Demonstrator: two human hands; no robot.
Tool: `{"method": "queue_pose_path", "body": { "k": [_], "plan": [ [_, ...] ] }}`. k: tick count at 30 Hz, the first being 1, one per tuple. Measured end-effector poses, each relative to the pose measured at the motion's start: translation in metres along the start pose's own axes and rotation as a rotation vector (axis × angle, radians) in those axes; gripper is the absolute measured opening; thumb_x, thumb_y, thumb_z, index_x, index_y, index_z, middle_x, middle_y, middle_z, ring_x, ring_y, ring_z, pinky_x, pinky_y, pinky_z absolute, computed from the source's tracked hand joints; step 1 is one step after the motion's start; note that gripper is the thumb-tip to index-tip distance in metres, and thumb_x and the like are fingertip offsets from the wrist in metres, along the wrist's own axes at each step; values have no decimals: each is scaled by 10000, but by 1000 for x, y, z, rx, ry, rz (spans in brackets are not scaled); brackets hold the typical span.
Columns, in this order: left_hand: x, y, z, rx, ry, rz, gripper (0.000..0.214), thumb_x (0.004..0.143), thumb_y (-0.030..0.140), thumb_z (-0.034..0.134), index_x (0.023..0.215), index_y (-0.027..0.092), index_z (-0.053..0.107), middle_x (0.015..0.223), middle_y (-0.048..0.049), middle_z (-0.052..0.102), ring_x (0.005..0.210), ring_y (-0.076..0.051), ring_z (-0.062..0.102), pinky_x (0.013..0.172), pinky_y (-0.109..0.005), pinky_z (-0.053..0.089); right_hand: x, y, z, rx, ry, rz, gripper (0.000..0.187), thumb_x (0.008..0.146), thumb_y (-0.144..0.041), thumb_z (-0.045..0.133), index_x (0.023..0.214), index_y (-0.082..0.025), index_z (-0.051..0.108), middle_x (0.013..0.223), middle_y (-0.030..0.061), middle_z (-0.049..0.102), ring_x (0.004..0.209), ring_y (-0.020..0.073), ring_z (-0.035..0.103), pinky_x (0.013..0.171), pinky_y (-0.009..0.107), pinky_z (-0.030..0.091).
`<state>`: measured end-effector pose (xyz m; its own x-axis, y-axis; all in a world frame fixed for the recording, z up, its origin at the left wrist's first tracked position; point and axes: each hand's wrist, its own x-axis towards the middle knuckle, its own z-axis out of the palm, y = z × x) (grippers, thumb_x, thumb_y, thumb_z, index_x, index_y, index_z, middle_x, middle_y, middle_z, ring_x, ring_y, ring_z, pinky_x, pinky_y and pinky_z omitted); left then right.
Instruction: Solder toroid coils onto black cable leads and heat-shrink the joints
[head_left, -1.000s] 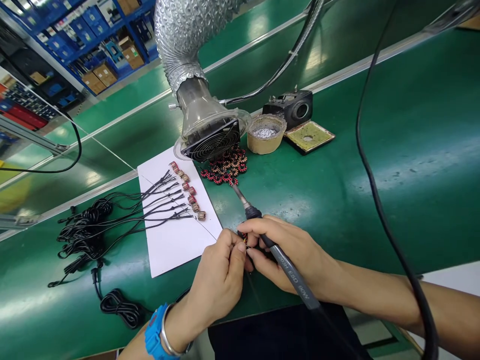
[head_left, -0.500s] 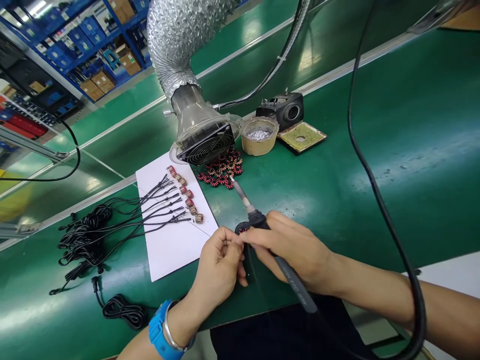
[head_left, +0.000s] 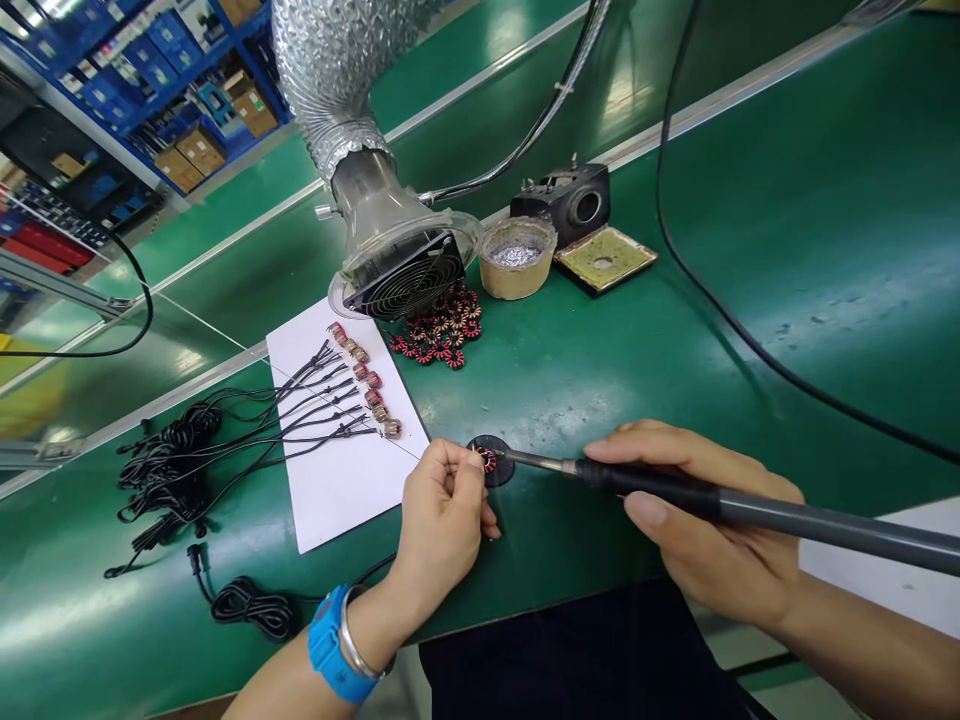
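Note:
My right hand [head_left: 712,520] grips a soldering iron [head_left: 652,490] by its dark handle. Its metal tip points left and meets a small red-and-black wound ring coil [head_left: 487,459]. The coil lies on a round black disc [head_left: 501,472] on the bench. At the coil's left edge, the fingers of my left hand [head_left: 444,510] are pinched together. A thin strand of solder wire [head_left: 401,449] runs into that hand from the upper left; its end between the fingers is hidden. A black cable [head_left: 379,568] passes beneath the same hand.
A white sheet [head_left: 330,510] holds copper coils [head_left: 373,376] and the ends of black cables [head_left: 180,480]. Above a pile of ring coils [head_left: 442,335] hangs a fume extractor [head_left: 409,275]. Behind are a solder-filled pot [head_left: 517,275], a black iron stand [head_left: 562,205] and a yellow sponge tray [head_left: 606,260].
My right hand has moved right and swung the soldering iron from pointing up and away to pointing left, its tip now at the coil. The left hand stays pinched nearly in place.

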<state>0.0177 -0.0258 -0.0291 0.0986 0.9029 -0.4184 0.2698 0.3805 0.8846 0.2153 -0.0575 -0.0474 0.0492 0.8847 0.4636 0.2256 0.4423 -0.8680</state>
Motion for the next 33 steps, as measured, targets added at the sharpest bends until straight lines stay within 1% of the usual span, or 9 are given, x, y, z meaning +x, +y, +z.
{"method": "queue_pose_path", "body": {
  "k": [3,5,10,15,21,27,33],
  "plan": [
    [0,-1,0,0,-5,11,243,919,410,491,799,199,480,488,79,508,400,-92,514,423,-188,443,2,-2,1,-28,-24,-4,238,832,-152,546,1049,-208,628,824,46,627,738,184,600,586,289,435],
    [0,-2,1,-1,-9,21,245,923,411,489,801,199,482,490,78,511,405,-92,514,430,-190,446,5,-5,2,-41,-32,-15,232,827,-146,535,1035,-203,620,804,42,622,706,173,593,570,282,427],
    [0,-2,1,-17,-15,27,249,919,423,497,806,201,480,498,80,501,411,-92,506,430,-193,451,11,-11,4,-29,-33,-24,218,821,-147,524,1014,-186,618,735,26,591,591,136,531,517,266,398],
    [0,-1,2,-14,-19,21,251,918,425,498,804,203,475,498,80,494,419,-91,498,434,-191,454,13,-13,3,-44,-48,-52,206,835,-157,511,1009,-184,618,689,28,577,553,136,503,474,266,392],
    [-1,-3,1,-3,-19,39,246,917,418,504,804,202,474,514,78,490,426,-92,504,429,-191,455,13,-15,2,-52,-85,-101,262,823,-142,503,1054,-205,610,686,37,606,561,166,548,499,300,442],
    [-1,-2,1,4,-21,37,241,920,415,499,801,207,469,519,79,489,436,-94,505,440,-195,455,10,-15,5,-38,-99,-151,332,779,-103,507,1085,-186,607,724,49,632,591,171,564,533,315,466],
    [-2,-3,1,15,-26,43,234,922,408,496,807,205,472,525,80,491,434,-93,509,441,-195,452,10,-14,5,-3,-57,-189,338,765,-99,503,1075,-177,615,704,43,619,578,171,574,533,321,471]
  ]
}}
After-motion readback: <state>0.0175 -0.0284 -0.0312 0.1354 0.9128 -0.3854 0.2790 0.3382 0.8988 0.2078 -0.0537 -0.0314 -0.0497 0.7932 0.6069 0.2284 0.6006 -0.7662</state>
